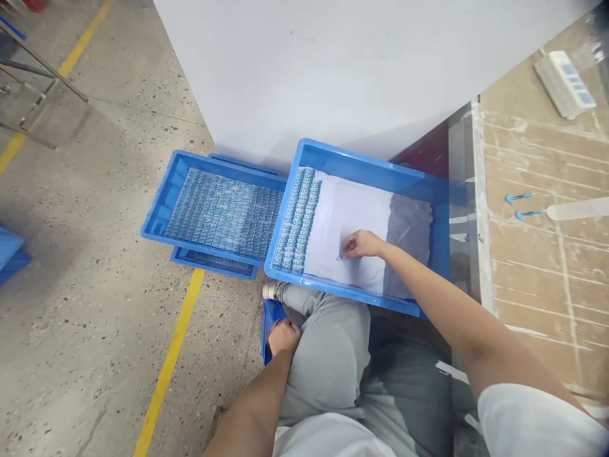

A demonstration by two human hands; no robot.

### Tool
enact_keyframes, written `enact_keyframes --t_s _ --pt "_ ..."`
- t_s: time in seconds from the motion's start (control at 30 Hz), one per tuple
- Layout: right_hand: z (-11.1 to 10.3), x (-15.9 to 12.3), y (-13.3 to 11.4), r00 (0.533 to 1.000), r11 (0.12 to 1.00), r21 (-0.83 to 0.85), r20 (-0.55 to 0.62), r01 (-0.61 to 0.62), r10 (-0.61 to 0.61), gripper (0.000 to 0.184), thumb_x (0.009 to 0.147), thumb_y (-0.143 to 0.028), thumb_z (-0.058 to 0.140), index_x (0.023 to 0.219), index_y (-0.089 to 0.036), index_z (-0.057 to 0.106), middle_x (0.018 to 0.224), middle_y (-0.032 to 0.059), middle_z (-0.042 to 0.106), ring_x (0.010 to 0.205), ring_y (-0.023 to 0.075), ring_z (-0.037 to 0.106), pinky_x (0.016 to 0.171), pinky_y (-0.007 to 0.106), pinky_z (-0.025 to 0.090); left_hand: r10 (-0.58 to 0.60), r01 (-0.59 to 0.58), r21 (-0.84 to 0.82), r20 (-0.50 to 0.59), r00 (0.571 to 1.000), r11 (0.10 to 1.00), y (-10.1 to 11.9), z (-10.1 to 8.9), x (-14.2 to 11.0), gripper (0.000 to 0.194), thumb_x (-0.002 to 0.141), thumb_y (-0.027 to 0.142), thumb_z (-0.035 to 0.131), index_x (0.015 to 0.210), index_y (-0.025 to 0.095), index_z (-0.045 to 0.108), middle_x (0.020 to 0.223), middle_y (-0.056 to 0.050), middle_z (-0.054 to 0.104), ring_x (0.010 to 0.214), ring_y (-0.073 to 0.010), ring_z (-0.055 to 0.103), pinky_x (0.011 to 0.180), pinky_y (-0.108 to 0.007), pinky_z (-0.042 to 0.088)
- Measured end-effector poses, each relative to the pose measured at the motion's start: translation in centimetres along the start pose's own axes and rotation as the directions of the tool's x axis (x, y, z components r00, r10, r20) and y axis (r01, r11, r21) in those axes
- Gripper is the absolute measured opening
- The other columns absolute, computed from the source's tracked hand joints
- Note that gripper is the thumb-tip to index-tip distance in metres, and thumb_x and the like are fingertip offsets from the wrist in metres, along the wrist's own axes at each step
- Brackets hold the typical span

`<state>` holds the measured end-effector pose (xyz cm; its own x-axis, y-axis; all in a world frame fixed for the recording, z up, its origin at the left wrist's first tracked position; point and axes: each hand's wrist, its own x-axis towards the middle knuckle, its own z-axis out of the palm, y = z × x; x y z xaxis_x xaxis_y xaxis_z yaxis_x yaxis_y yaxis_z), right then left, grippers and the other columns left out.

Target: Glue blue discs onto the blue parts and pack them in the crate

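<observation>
My right hand (pixel 361 244) pinches a small blue piece (pixel 339 258) low over a white sheet (pixel 354 209). That sheet lines the nearer blue crate (pixel 328 290), which stands at my knees. Along the crate's left side, several rows of small blue-and-white pieces (pixel 297 219) lie close together on the sheet. The piece in my fingers is to the right of these rows, and its exact kind is too small to tell. By my knee rests my left hand (pixel 284 336), its fingers curled closed; what they hold, if anything, is hidden.
To the left, another blue crate (pixel 157 216) full of similar pieces sits on a further crate (pixel 214 266). A brown worktop (pixel 533 266) on the right carries two blue loop-shaped pieces (pixel 518 197) and a white device (pixel 566 82). Behind the crates rises a white panel (pixel 333 70).
</observation>
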<state>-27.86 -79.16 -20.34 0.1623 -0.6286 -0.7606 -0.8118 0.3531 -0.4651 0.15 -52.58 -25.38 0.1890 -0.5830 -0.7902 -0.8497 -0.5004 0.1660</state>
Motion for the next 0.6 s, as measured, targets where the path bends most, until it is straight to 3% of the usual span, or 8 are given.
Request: enact_keyframes --t_s 0.2,0.3,0.47,0.6 --pt "0.9 -0.2 0.6 0.998 0.991 0.129 0.05 -0.043 0.037 0.025 0.052 -0.032 0.085 0.07 -0.022 0.072 0.068 0.0007 0.073 0.064 0.0188 0.07 0.054 0.026 0.059 -0.007 0.007 -0.007 -0.004 1.0 1.0 0.1 -0.1 -0.2 0.03 0.09 0.024 0.045 0.099 0.021 0.073 0.114 -0.009 0.072 0.107 -0.0215 0.067 0.09 -0.028 0.048" --pt "1.1 -0.5 0.5 0.999 0.977 0.205 0.021 -0.05 0.047 0.027 0.051 -0.032 0.087 0.07 -0.021 0.071 0.068 0.002 0.074 0.068 0.0204 0.072 0.057 0.027 0.062 -0.008 0.008 -0.013 -0.007 1.0 1.0 0.1 -0.2 -0.3 0.03 0.09 0.024 0.045 0.099 0.019 0.073 0.114 -0.01 0.072 0.107 -0.0221 0.066 0.09 -0.029 0.048" --pt "-0.5 0.5 -0.7 0.974 0.947 0.32 -0.218 0.014 0.059 0.03 0.055 -0.031 0.087 0.076 -0.018 0.068 0.073 0.0056 0.075 0.07 0.0216 0.073 0.06 0.028 0.063 0.002 -0.002 -0.032 -0.012 1.0 0.999 0.0 0.0 -0.2 0.03 0.089 0.024 0.045 0.099 0.019 0.073 0.112 -0.01 0.072 0.107 -0.0219 0.066 0.091 -0.029 0.048" --pt "-3.5 3.5 -3.2 0.855 0.93 0.354 -0.508 0.1 0.102 0.027 0.063 -0.032 0.083 0.08 -0.016 0.069 0.077 0.0081 0.075 0.069 0.0206 0.073 0.064 0.028 0.063 -0.003 0.002 -0.049 -0.017 1.0 0.999 -0.1 0.2 0.0 0.03 0.089 0.023 0.045 0.097 0.019 0.073 0.113 -0.01 0.072 0.107 -0.0225 0.066 0.091 -0.03 0.048"
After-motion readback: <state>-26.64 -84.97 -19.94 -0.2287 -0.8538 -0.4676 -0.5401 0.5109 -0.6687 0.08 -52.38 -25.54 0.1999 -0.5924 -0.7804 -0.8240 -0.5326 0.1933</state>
